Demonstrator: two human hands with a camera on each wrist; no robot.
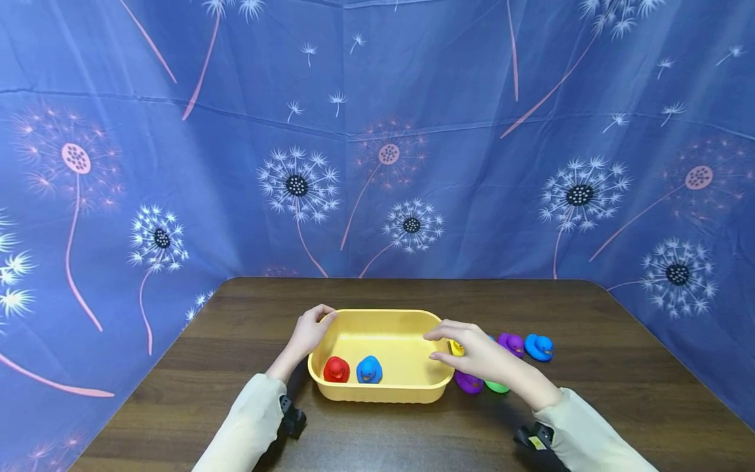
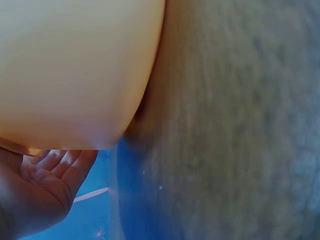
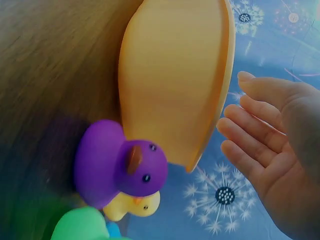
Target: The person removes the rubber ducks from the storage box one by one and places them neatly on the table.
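A yellow plastic basin [image 1: 383, 393] stands on the table, holding a red rubber duck [image 1: 336, 370] and a blue rubber duck [image 1: 369, 370] near its front left. My left hand [image 1: 309, 333] grips the basin's left rim; the basin wall hides part of its fingers in the left wrist view. Over the basin's right end hovers my right hand [image 1: 474, 351], fingers apart from the thumb and nothing between them. Beside that end, below the hand, are a purple duck [image 3: 102, 165], a yellow duck [image 3: 145, 205] and a green duck [image 3: 80, 227].
Farther right on the brown wooden table [image 1: 613, 380] sit another purple duck [image 1: 511, 344] and a blue duck [image 1: 539, 347]. My right hand and arm partly cover the group. A blue dandelion-print cloth [image 1: 472, 164] hangs behind the table.
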